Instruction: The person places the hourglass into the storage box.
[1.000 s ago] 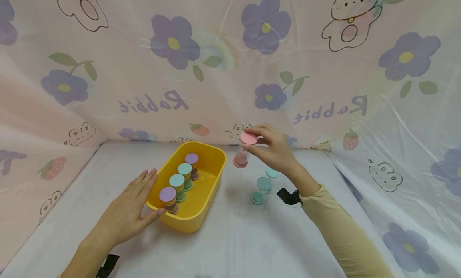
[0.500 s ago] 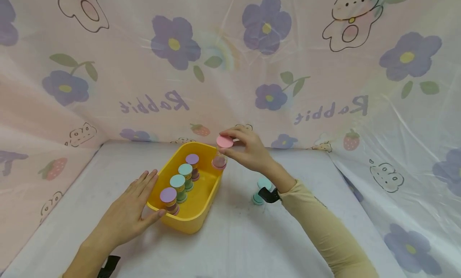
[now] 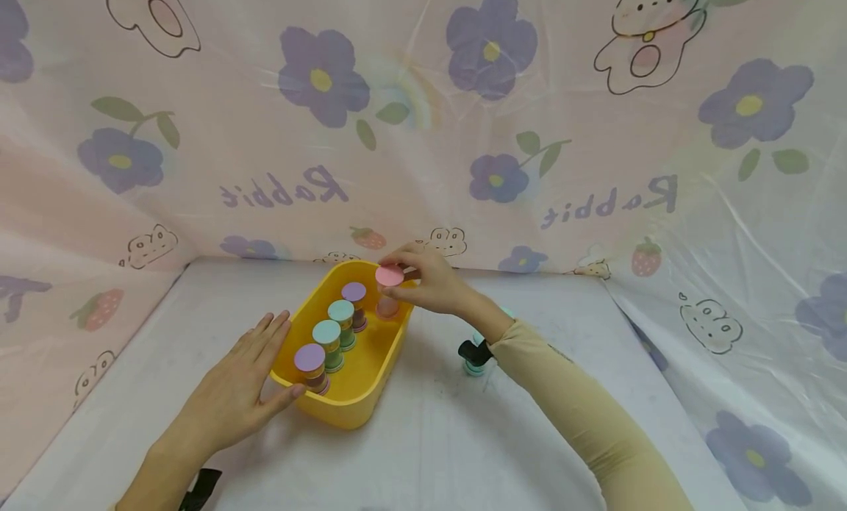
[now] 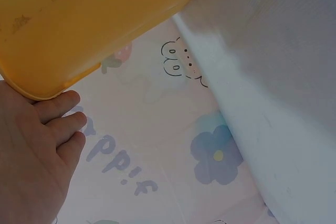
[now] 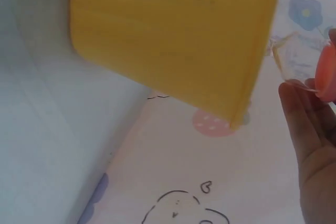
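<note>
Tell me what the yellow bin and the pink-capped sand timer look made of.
Yellow bin: probably molded plastic, softly shiny, judging by its rounded corners. Pink-capped sand timer: clear glass or plastic body, since the backdrop shows through; the opaque, smooth pink cap is likely plastic.

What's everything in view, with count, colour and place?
Tub: one, yellow, on the table.
Row-end hourglasses: two, purple-capped, in the tub.
Mid-row hourglasses: two, teal-capped, in the tub.
Held hourglass: one, pink, in the right hand.
Half-hidden hourglass: at least one, teal, behind right wrist.
Table: one, white, under the tub.
Printed sheeting: count unclear, pale, flowered, around the table.
Attachments: two, black, at the wrists.
Sleeve: one clear, beige, right arm.
Left hand: one, at the tub's left rim.
Right hand: one, pinching the held hourglass.
</note>
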A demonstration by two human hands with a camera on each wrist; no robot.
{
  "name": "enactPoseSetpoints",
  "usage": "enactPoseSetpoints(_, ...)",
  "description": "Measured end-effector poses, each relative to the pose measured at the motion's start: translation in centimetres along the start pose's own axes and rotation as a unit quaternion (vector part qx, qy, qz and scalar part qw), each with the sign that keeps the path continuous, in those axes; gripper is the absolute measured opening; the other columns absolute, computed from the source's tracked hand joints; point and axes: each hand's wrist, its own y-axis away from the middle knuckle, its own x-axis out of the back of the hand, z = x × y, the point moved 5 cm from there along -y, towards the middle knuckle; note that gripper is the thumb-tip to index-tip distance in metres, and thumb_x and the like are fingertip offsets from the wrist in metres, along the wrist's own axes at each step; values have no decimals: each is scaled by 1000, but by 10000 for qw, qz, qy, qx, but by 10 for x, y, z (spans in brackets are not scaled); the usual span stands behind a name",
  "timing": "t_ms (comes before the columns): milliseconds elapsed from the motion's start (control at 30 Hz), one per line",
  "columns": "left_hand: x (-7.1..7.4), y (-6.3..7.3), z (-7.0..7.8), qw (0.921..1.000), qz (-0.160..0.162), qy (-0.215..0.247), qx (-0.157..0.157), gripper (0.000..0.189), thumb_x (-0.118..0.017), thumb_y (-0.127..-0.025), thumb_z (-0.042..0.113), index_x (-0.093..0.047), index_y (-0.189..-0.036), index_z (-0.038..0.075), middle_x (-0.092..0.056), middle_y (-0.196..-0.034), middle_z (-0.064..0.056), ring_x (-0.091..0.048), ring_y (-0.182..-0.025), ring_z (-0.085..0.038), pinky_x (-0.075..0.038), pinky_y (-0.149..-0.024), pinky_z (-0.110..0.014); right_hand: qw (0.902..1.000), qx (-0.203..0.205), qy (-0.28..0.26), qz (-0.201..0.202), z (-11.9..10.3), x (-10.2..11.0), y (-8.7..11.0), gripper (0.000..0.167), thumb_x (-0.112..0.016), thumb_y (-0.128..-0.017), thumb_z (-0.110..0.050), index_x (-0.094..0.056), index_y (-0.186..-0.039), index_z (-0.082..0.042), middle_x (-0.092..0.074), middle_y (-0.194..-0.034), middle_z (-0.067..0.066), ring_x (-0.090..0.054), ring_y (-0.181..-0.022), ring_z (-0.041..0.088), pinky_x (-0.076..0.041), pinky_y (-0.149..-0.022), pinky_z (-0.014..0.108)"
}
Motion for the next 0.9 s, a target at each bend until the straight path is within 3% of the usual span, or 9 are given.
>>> enactPoseSetpoints(267,0,0,0,10000,-5,0,2,97,-67,-96,57,-25,-165,3,-29,-170,-16,-28,-155,-37,-5,-130,-28,9949,-549,470,-704,19,-19,-9,40,-81,-89,-10,-71,-128,-4,-65,-121,9,-62,-107,19,-57,-95,22)
enactPoseSetpoints(467,-1,1,-1,10000,-58,-21,35,97,-66,-96,57,-24,-165,4,-28,-170,-15,-27,-156,-36,-3,-129,-27,9849,-778,1025,-1157,23,-27,-13,41,-81,-90,-14,-70,-128,-6,-66,-121,7,-61,-105,19,-55,-96,24)
enactPoseSetpoints(900,0,0,0,10000,-35,-20,21,96,-67,-96,56,-24,-165,3,-27,-170,-14,-27,-156,-36,0,-128,-24,9537,-435,2163,-2044,23,-43,-27,39,-82,-89,-20,-74,-125,-8,-70,-114,3,-60,-99,17,-52,-91,27)
